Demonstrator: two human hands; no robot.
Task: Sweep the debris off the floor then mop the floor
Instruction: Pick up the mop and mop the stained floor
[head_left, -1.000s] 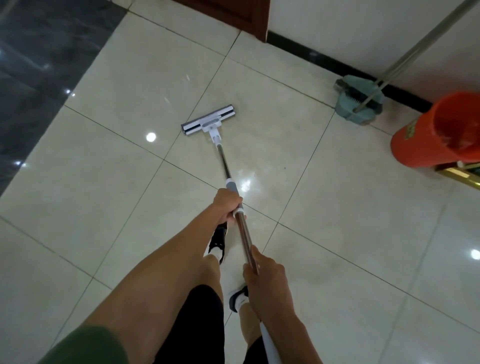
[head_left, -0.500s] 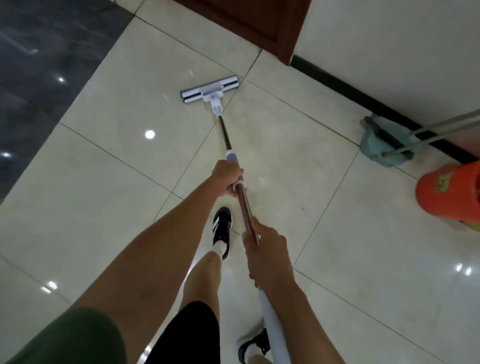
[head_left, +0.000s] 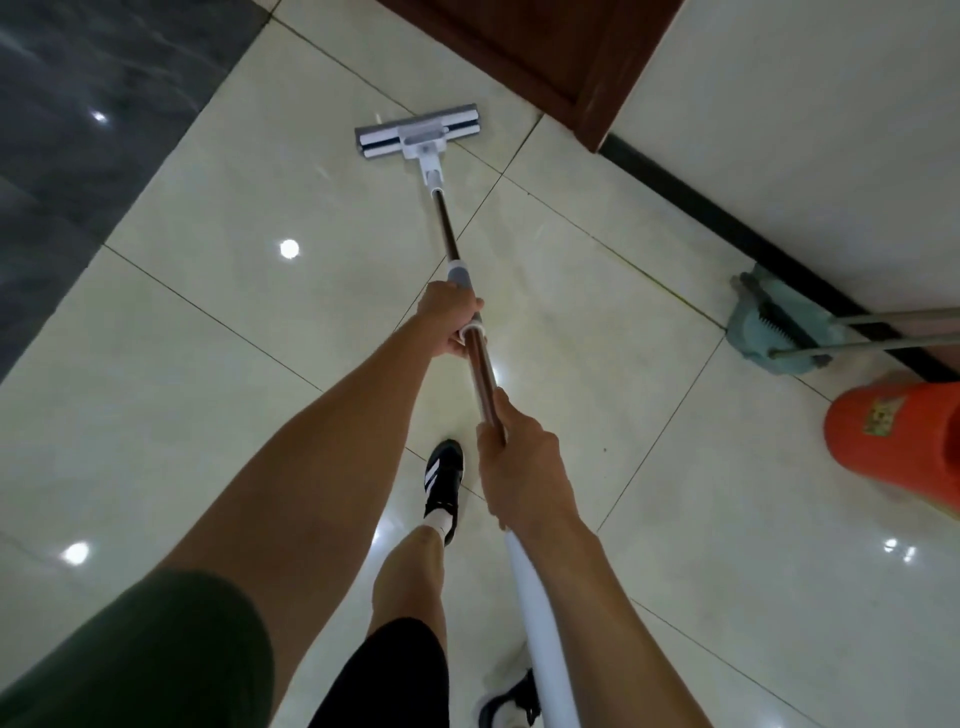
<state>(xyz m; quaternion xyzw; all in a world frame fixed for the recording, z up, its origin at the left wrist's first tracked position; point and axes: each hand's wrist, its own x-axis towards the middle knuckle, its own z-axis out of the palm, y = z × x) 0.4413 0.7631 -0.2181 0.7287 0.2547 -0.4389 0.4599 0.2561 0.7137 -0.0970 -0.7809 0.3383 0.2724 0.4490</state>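
- Head view: left hand (head_left: 451, 323) and right hand (head_left: 522, 465), fingers wrapped round the flat mop (head_left: 418, 136) pole.
- Orange bucket (head_left: 898, 447) label (head_left: 881, 417): writing unreadable.
- Shoe (head_left: 443, 480): white stripes.

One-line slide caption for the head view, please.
Both hands, left hand ahead of right hand, grip the mop on the tiled floor near a dustpan.
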